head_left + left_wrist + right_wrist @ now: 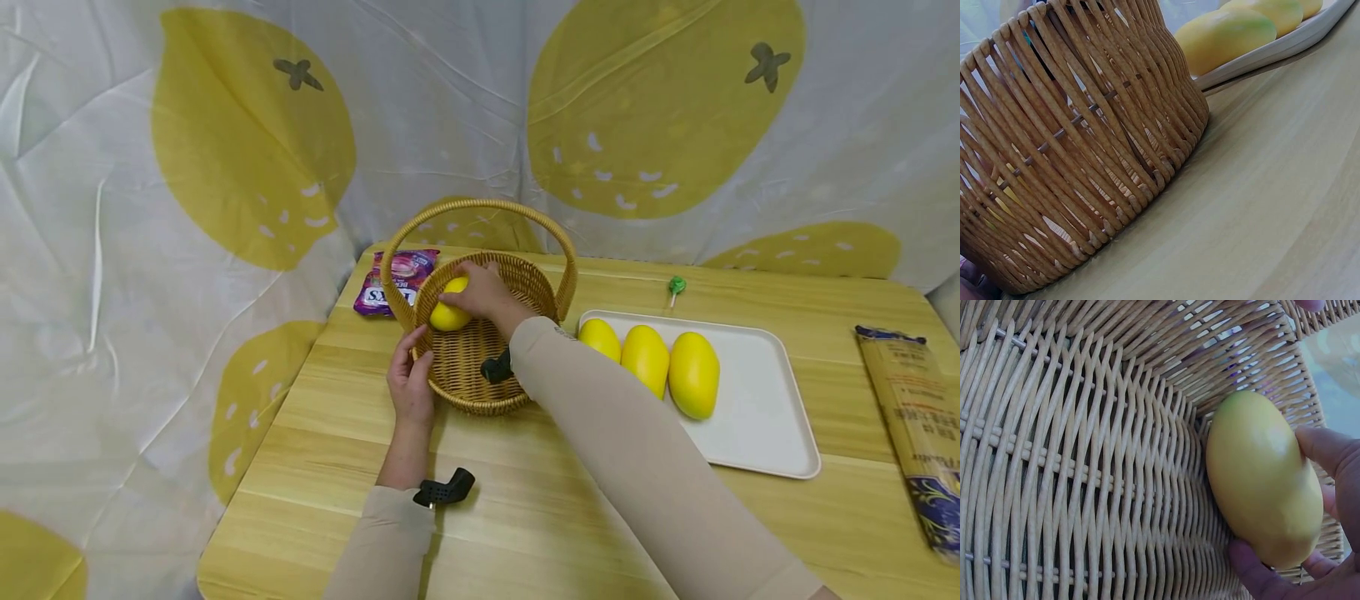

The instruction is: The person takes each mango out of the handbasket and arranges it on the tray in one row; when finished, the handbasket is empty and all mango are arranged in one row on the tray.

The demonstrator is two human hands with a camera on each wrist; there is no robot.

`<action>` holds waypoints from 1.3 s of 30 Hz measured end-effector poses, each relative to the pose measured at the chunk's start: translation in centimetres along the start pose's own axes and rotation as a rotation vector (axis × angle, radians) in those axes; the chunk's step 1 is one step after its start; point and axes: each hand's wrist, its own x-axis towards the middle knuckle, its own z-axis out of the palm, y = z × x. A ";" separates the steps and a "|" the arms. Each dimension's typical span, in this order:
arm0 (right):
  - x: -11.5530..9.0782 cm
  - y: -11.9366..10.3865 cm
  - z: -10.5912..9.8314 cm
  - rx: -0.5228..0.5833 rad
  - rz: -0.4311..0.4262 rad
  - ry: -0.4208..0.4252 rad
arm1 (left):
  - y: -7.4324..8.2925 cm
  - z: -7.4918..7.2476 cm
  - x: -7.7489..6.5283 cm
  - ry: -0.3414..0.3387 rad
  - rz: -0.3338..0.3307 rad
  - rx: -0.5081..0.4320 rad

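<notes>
My right hand (483, 292) reaches into the wicker basket (471, 407) and grips a yellow mango (447, 317) against the basket's left inner wall. In the right wrist view, the thumb and fingers (1329, 447) lie round the mango (1260, 481), whose upper end is greenish. My left hand (412, 387) holds the basket's left rim, its thumb and fingertips at the edge. The left wrist view shows the basket's woven outer side (1085, 144), standing on the table. The basket's arched handle (480, 204) rises above the right hand.
Right of the basket, a white tray (757, 408) bears three mangoes (693, 375), partly behind the right sleeve. A green lollipop (677, 286) lies behind it. A purple snack bag (401, 271) sits behind the basket's left side. A pasta pack (911, 417) lies far right.
</notes>
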 end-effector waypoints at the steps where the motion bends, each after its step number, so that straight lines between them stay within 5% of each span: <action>1: 0.0 0.0 0.0 0.003 0.002 0.003 | 0.0 0.0 0.0 -0.002 0.000 0.000; 16: 0.2 0.4 -0.5 -0.022 -0.004 0.022 | 0.0 0.2 0.0 -0.008 0.001 0.011; 25: -0.8 0.0 -2.3 -0.040 0.014 -0.045 | 0.0 0.0 0.3 -0.004 -0.011 0.022; 39: -5.1 -1.7 -5.7 0.017 -0.144 -0.023 | -0.1 0.2 0.5 -0.001 -0.022 0.012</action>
